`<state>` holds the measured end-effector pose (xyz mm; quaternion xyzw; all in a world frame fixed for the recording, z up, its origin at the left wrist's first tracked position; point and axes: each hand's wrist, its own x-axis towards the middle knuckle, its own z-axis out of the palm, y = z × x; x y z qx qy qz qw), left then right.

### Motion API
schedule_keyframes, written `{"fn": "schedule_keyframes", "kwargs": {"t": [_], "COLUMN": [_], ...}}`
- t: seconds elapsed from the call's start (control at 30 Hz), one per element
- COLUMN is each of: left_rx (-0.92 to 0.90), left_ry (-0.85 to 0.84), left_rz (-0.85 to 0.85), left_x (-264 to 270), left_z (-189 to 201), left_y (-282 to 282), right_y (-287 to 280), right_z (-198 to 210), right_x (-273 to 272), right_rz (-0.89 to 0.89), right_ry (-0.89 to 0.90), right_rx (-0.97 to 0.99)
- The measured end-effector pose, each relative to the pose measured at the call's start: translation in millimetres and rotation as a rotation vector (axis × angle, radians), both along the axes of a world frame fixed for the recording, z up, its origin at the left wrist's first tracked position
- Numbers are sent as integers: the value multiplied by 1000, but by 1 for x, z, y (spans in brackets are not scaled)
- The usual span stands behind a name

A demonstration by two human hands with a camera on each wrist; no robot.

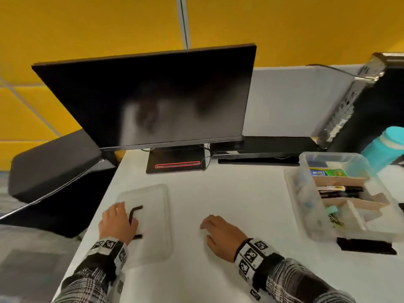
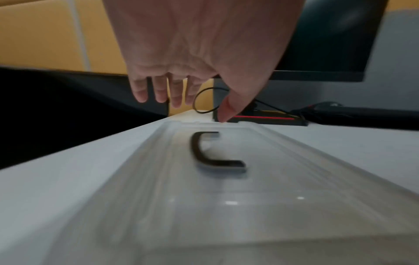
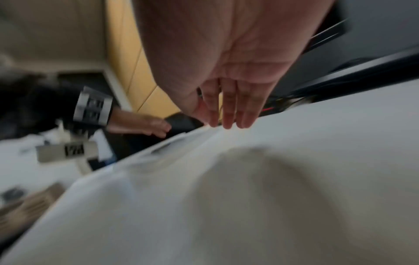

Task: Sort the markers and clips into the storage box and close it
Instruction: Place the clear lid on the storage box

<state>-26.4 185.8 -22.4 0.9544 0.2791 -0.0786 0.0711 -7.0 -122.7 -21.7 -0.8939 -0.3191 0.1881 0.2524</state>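
Note:
A clear lid (image 1: 155, 232) with a black handle (image 1: 134, 209) lies flat on the white table at the left. My left hand (image 1: 122, 215) is over its left side, partly covering the handle. In the left wrist view the left hand (image 2: 190, 107) hangs with straight fingers above the lid (image 2: 249, 206) and its handle (image 2: 204, 156), gripping nothing. My right hand (image 1: 207, 230) is open, low over bare table to the right of the lid, and its fingers (image 3: 226, 122) are straight. The clear storage box (image 1: 306, 206) stands open at the right. Black markers (image 1: 341, 190) and clips (image 1: 334, 217) lie in its compartments.
A dark monitor (image 1: 164, 95) and its base (image 1: 175, 162) stand behind the lid. A teal bottle (image 1: 384, 147) and a computer case (image 1: 371, 101) are behind the box. A black object (image 1: 365, 246) lies in front of the box. The table's edge runs close along the lid's left side.

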Motion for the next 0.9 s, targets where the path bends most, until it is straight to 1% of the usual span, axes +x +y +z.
{"fn": "schedule_keyframes", "kwargs": {"t": [0.07, 0.13, 0.17, 0.27, 0.33, 0.4, 0.43, 0.5, 0.57, 0.63, 0.7, 0.77, 0.83, 0.9], "left_rx": [-65, -164, -207, -299, -309, -402, -490, -698, -891, -973, -967, -949, -945, -953], "left_ry": [48, 104, 113, 72, 60, 14, -5, -66, -151, -216, -254, -261, -259, -261], "left_rz": [144, 235, 249, 209, 241, 330, 352, 330, 303, 187, 45, -71, -179, -295], "left_x": [-11, -13, -12, -4, 1, 3, 3, 3, 1, 7, 19, 35, 52, 66], "left_z": [-13, -22, -25, -30, -25, -20, -18, -13, 1, 20, 40, 50, 55, 59], "left_y": [25, 40, 43, 37, 32, 34, 36, 38, 25, 1, -30, -64, -103, -151], "right_y": [38, 68, 80, 104, 108, 102, 95, 78, 57, 32, 1, -33, -71, -112], "right_z": [-3, -4, -5, -6, -7, -9, -9, -5, 5, 17, 30, 44, 56, 63], "right_x": [-1, -3, -3, -2, 1, 5, 8, 15, 18, 20, 21, 20, 18, 15], "right_rz": [73, 42, 14, -46, -83, -167, -228, -354, -439, -501, -559, -592, -634, -711], "right_ry": [78, 155, 196, 297, 357, 398, 417, 458, 465, 375, 236, 72, -112, -258], "right_rx": [-140, -153, -129, -40, 33, 115, 167, 302, 419, 469, 492, 501, 469, 403]}}
